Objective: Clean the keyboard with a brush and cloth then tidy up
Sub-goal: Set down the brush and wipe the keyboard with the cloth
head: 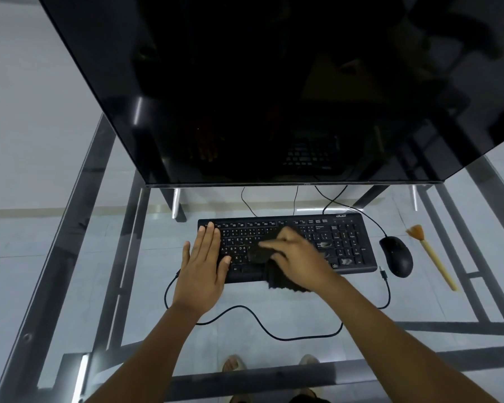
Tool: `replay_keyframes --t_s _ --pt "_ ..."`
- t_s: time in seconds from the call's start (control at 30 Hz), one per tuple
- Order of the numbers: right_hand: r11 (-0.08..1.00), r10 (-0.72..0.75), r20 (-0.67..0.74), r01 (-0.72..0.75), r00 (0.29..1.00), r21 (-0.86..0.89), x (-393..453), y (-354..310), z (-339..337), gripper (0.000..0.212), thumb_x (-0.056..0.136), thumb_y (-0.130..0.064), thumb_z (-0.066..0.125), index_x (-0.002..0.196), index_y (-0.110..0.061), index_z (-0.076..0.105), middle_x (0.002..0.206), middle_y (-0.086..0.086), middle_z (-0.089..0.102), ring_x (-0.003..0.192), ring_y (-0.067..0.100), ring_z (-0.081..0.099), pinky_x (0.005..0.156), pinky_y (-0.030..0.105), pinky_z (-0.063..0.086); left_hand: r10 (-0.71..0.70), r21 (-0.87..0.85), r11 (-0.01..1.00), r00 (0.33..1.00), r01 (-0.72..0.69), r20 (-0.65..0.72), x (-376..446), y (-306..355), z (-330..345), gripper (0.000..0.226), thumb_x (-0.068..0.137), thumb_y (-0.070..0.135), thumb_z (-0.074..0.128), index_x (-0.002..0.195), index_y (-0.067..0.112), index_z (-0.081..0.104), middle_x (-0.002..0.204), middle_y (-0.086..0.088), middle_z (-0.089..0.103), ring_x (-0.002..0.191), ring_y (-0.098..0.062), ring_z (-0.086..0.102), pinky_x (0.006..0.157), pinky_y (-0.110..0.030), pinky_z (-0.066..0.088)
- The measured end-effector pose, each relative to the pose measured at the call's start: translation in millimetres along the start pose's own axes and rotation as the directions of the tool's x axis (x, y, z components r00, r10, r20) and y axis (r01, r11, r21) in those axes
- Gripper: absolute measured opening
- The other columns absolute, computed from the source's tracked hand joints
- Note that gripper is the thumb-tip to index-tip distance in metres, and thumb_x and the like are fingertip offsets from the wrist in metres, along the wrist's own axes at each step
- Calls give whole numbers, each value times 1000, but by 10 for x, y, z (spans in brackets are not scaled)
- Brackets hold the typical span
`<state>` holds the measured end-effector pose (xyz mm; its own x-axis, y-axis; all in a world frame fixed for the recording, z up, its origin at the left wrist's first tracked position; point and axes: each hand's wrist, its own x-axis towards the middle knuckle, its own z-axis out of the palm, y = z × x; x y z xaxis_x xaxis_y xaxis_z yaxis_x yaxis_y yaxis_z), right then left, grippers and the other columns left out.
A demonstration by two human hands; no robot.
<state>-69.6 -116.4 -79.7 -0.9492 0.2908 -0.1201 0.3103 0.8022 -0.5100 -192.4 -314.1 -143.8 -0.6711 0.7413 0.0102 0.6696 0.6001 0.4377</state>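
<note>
The left hand [202,264] lies flat on the keyboard [344,242], likely to keep it from sliding. Just beside it, the right hand [296,255] presses a dark cloth [277,279] on the keys to wipe.

One camera on the person's head looks forward and down, close above the clear glass table [70,257] and both arms.

Bare glass table [114,257] lies open left of and near the keyboard [344,245], though a cable [262,321] loops across the near side, the mouse [397,255] and brush [431,254] crowd the right, and the monitor [274,82] overhangs the far side.
</note>
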Motion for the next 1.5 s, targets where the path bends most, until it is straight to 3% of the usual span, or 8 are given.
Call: replay_keyframes --t_s 0.17,0.57,0.73,0.87,1.0,1.13,1.27,1.5 --pt "993 -111 178 105 978 44 -133 -106 37 36 93 -14 59 123 -32 63 100 -6 47 87 9 50 74 16 44 -7 -17 1000 1000 7 -5 -5 -16 -12 62 99 48 16 152 17 9 160 3 3 147 -10 -7 119 -46 9" --pt "983 183 -134 -176 974 59 197 -257 135 35 94 -13 56 126 -24 61 112 4 49 89 21 59 83 32 56 -63 -310 949 998 56 -13 -71 29 -95 106 78 71 52 151 22 -8 161 0 0 147 -17 8 115 -49 27" --pt "996 -62 84 56 995 73 234 -532 252 33 94 -12 54 122 -27 63 106 -1 47 89 19 57 78 32 54 -105 -410 907 994 99 8 -72 0 -146 123 65 67 70 151 28 -9 156 -2 23 142 -19 25 109 -48 35" --pt "984 180 -124 -178 976 30 446 -401 213 35 95 -13 53 129 -18 58 117 9 47 92 25 59 88 37 54 -157 -470 868 987 159 43 -88 -9 -214 133 57 59 82 149 36 -11 147 5 33 132 -10 34 103 -36 41" --pt "997 -68 101 64 992 46 421 -725 325 37 95 -16 55 131 -21 56 116 5 47 96 22 57 83 37 53 -120 -520 845 992 124 41 -100 -73 -228 135 57 60 80 146 39 -18 157 11 19 138 -8 31 107 -37 40" --pt "985 172 -116 -170 978 29 723 -682 309 36 94 -12 51 129 -14 57 120 11 46 95 28 60 87 39 53 -134 -524 842 990 133 36 -88 -36 -246 139 56 51 86 146 38 -19 155 15 20 136 -5 30 106 -37 39" --pt "996 -94 119 93 989 14 655 -930 388 38 94 -13 52 131 -17 55 116 8 46 95 26 58 85 40 52 -152 -516 845 988 139 18 -108 -40 -290 139 55 54 86 144 42 -19 147 16 27 132 -9 38 102 -31 41" --pt "999 -29 138 31 990 -18 604 -704 224 39 94 -17 54 133 -24 55 114 5 48 97 22 56 88 35 50 -175 -468 868 984 166 25 -129 -51 -277 134 58 56 82 150 28 -12 149 4 32 131 -13 38 102 -39 44"
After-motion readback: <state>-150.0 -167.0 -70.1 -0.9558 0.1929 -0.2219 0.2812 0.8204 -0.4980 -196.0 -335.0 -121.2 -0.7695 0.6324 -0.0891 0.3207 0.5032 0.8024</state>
